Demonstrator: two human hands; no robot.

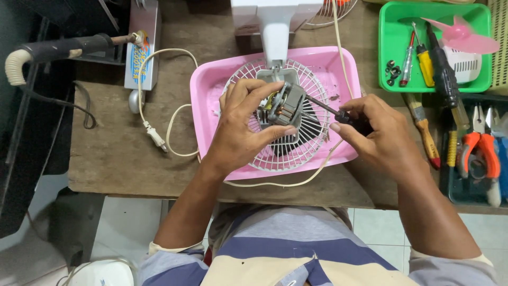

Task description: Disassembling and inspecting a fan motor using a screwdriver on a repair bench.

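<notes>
My left hand [244, 124] grips a small grey fan motor [284, 107] with copper windings, held over a white wire fan grille [307, 143]. The grille lies in a pink plastic tray [206, 95] on a wooden table. A black-handled screwdriver [324, 108] is in my right hand [378, 132], its tip touching the motor's right side. A white fan stand [275, 26] rises behind the tray. A cream power cord [159, 139] with a plug loops to the left.
A green tray [389, 47] at the back right holds screwdrivers, dark screws and a pink fan blade [463, 34]. Orange-handled pliers [479, 151], a brush and other tools lie at the right. A soldering tool on a stand [69, 47] sits far left.
</notes>
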